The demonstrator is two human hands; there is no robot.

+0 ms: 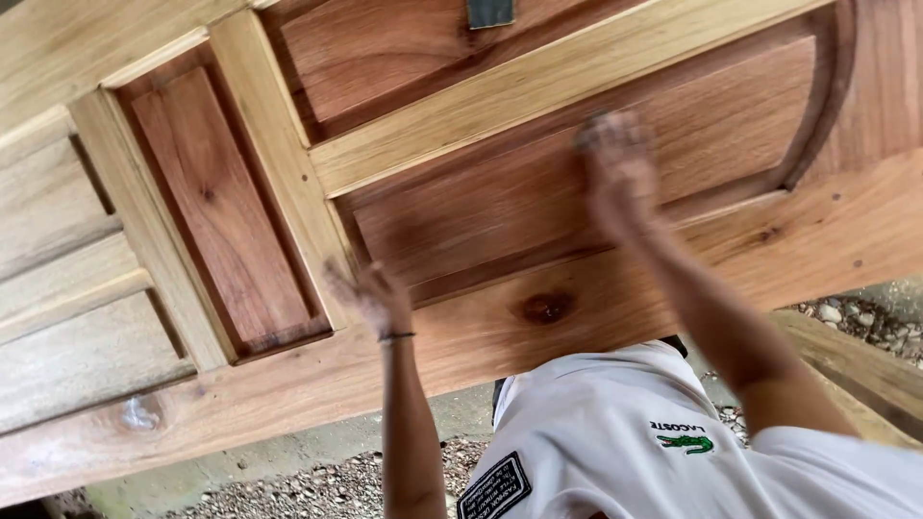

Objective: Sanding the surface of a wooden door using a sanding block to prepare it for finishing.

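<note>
— Below the woodwork? 
— Gravel ground (317, 490), a grey concrete strip (288, 452), pebbles (865, 322) at right.
— Anything else? 
— White shirt (615, 452) with patches, dark metal piece (490, 12) at top.

door frame rails (538, 86) bounding recessed panels (577, 183)

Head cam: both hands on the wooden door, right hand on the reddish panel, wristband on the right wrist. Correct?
Not quite. The head view shows the dark wristband on the left hand, not the right. Both hands do rest on the wooden door, with the right hand on the reddish panel.
</note>
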